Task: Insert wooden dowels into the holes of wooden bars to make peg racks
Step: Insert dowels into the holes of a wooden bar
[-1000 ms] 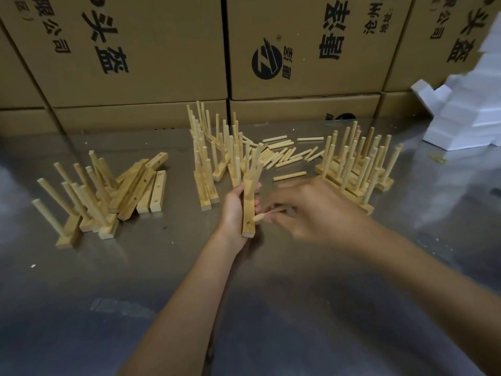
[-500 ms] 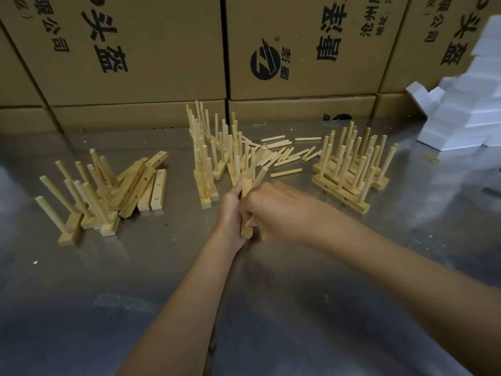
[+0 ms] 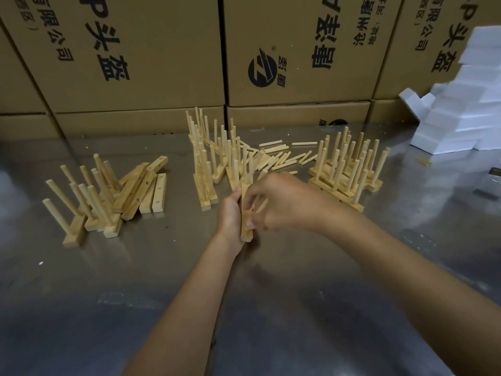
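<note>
- Wooden bar (image 3: 246,226) stands on end above the counter (image 3: 271,308), centre of view, gripped along its left side by the left hand (image 3: 230,213); fingers wrap the bar from behind.
- Right hand (image 3: 284,204) touches the bar's right face; its fingers (image 3: 250,225) are curled, pinching one dowel (image 3: 262,205) that angles in toward the bar. Whether the tip is seated in a hole: cannot tell, motion blur.
- Just behind the hands: cluster of finished peg racks (image 3: 211,164), pegs upright; count unclear, they overlap.
- Right of that: loose dowels (image 3: 282,156) lying flat in a scatter, well over ten.
- Further right: second group of peg racks (image 3: 347,169), tightly packed, pegs upright; roughly four or five bars.
- Far left: third pile (image 3: 89,202), racks tipped with pegs leaning, plus about five bare bars (image 3: 151,191) with holes showing.
- Behind everything: cardboard boxes (image 3: 135,63) with black print, stacked as a wall.
- Right edge: white foam blocks (image 3: 466,109), stacked.
</note>
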